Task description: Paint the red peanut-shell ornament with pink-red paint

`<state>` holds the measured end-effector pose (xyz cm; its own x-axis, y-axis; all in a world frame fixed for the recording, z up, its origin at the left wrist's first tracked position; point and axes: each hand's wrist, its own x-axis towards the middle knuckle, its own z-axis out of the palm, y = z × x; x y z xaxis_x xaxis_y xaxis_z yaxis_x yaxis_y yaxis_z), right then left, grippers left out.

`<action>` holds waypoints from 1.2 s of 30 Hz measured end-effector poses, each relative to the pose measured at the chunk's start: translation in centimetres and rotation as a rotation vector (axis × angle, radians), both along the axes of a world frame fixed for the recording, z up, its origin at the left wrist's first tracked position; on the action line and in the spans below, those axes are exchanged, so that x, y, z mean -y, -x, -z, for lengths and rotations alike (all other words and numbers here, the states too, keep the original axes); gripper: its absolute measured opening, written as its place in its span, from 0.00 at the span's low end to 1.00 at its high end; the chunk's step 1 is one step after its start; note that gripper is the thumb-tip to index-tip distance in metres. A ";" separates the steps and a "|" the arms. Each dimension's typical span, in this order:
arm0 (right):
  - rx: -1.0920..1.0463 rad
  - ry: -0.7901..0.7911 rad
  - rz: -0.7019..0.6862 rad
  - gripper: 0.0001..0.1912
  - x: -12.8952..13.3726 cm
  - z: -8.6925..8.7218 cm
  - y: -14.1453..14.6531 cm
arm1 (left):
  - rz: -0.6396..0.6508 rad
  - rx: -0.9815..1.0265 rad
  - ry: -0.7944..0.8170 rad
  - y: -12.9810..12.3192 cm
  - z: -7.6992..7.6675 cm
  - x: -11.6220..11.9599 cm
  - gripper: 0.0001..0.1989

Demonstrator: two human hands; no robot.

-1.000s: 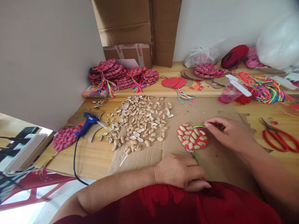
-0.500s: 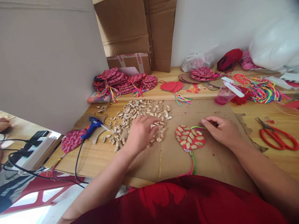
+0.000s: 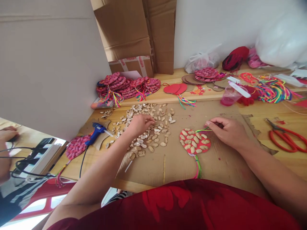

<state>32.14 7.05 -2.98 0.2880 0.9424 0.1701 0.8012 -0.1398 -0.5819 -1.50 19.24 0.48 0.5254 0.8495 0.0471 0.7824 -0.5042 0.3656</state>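
My left hand [image 3: 142,124] is over the spread of peanut shells [image 3: 151,139], fingers curled together at the shells; whether a shell is between the fingertips is hidden. A thin yellow-green cord [image 3: 203,130] is pinched between the thumb and fingers of my right hand [image 3: 222,130]. That cord runs to the upper edge of a red round disc [image 3: 189,149], which lies flat on the cardboard with several peanut shells spaced over its face. From the disc's lower edge hangs a pink and green tassel [image 3: 198,167].
At left, a blue glue gun [image 3: 97,132] leans by a pink shell-covered disc [image 3: 76,147]. Red-handled scissors [image 3: 285,137] lie at right. Along the back stand stacked pink discs [image 3: 129,86], red discs [image 3: 175,88], a cup [image 3: 229,96] and colourful cords [image 3: 273,91]. Another person's hand [image 3: 8,132] shows far left.
My left hand has moved slightly left and down among the shells, and its fingers have drawn together. My right hand keeps hold of the cord; the disc stays in place.
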 end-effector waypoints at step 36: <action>-0.030 0.074 0.054 0.16 -0.1 0.0 -0.2 | -0.037 -0.253 -0.005 0.0 -0.8 -1.7 0.10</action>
<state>32.34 7.19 -3.01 0.3426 0.9350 0.0914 0.7739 -0.2257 -0.5918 -1.54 20.94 1.27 0.4893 0.8686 -0.0775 0.8667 -0.4745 0.1538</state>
